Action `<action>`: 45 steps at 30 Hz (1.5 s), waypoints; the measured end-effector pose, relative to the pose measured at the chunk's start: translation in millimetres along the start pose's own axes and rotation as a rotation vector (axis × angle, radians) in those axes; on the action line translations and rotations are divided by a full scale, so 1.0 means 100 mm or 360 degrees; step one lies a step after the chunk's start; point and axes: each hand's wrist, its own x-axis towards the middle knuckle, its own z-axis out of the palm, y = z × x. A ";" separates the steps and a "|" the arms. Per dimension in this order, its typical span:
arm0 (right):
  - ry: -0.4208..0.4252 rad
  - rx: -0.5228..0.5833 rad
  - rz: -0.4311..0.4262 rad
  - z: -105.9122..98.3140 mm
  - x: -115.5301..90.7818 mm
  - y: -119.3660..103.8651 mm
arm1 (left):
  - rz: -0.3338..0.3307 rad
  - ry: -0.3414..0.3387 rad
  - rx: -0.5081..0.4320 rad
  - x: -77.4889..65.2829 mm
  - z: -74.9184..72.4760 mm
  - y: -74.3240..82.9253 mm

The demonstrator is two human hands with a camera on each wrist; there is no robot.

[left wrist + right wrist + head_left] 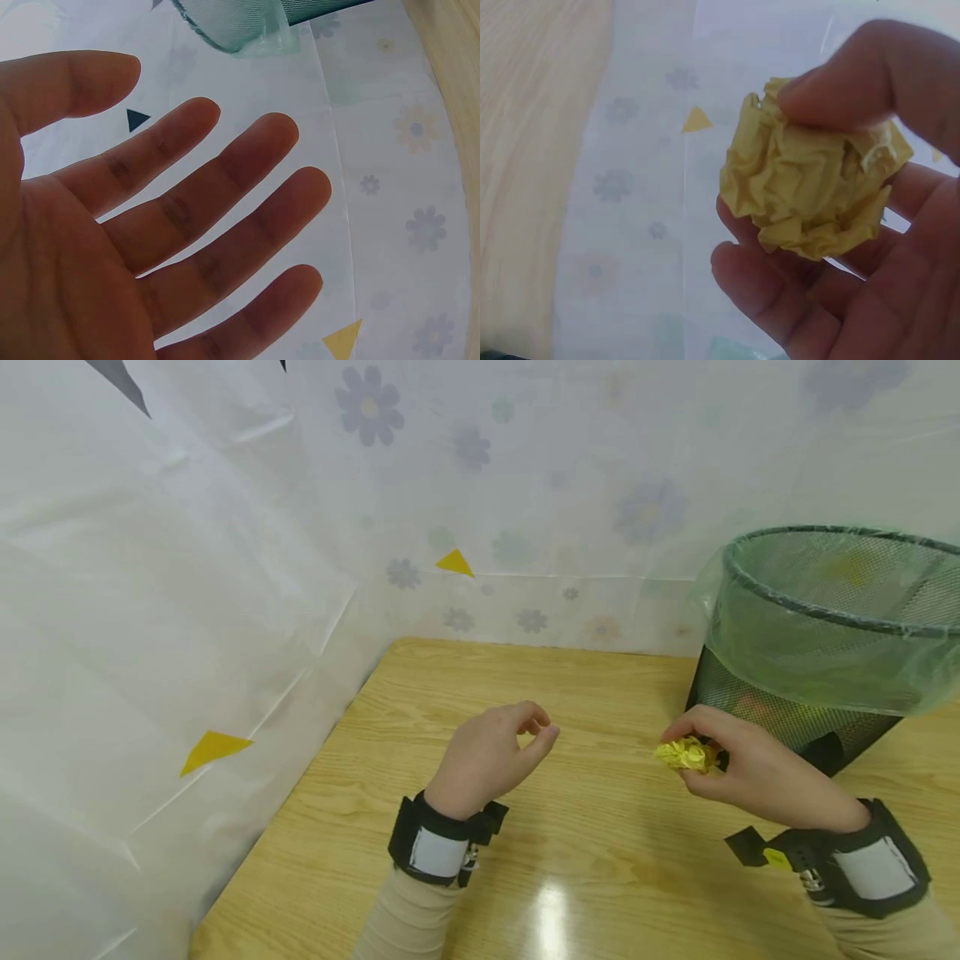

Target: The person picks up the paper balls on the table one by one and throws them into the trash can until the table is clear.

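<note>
A crumpled ball of yellow paper (687, 754) is pinched between the thumb and fingers of my right hand (757, 768). The right wrist view shows the paper ball (810, 176) up close, with the thumb over its top and fingers behind it. Just behind that hand stands a black mesh wastebasket (795, 727) lined with a thin green bag (810, 660). My left hand (491, 752) hovers over the table with nothing in it. In the left wrist view its fingers (247, 165) are spread and relaxed.
The wooden table (585, 852) meets a white flowered sheet (570, 485) at the back and a plain white sheet (150, 568) on the left. Yellow triangular markers (213, 752) are stuck on the sheets. Blurred coloured shapes show through the basket's mesh.
</note>
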 end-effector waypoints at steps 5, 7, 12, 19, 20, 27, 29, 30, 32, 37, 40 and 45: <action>0.0000 -0.0008 -0.0008 -0.03 0.00 0.00 | 0.0009 0.0005 -0.0005 0.00 0.01 -0.01; 0.0010 -0.0024 -0.0013 -0.05 0.01 0.00 | 0.0015 0.0010 -0.0004 0.00 0.01 -0.01; 0.0010 -0.0080 -0.0010 -0.08 0.01 0.02 | 0.0016 0.0011 0.0005 0.01 0.01 -0.02; 0.0032 -0.0145 -0.0007 -0.16 0.01 0.02 | -0.0001 0.0000 0.0007 0.01 0.01 -0.01; 0.0035 -0.0149 -0.0002 -0.17 0.00 0.02 | -0.0001 0.0000 0.0007 0.01 0.01 -0.01; 0.0072 -0.0174 -0.0004 -0.25 0.00 0.02 | 0.0006 0.0003 0.0003 0.00 0.00 0.00; 0.0085 -0.0194 -0.0019 -0.27 0.00 0.02 | 0.0002 -0.0003 -0.0003 0.00 0.00 0.00; 0.0094 -0.0204 -0.0035 -0.28 0.00 0.02 | 0.0000 -0.0004 -0.0003 0.00 -0.01 0.00; 0.0106 -0.0229 -0.0063 -0.30 0.00 0.02 | -0.0006 -0.0009 -0.0005 0.00 -0.01 0.00; 0.0133 -0.0304 -0.0106 -0.35 0.00 0.01 | -0.0019 -0.0013 0.0001 0.00 0.00 0.00; 0.0153 -0.0340 -0.0117 -0.39 0.01 0.00 | -0.0014 -0.0011 0.0007 0.00 0.01 0.00; 0.0168 -0.0379 -0.0097 -0.44 0.01 -0.02 | -0.0005 -0.0004 0.0006 0.00 0.01 0.00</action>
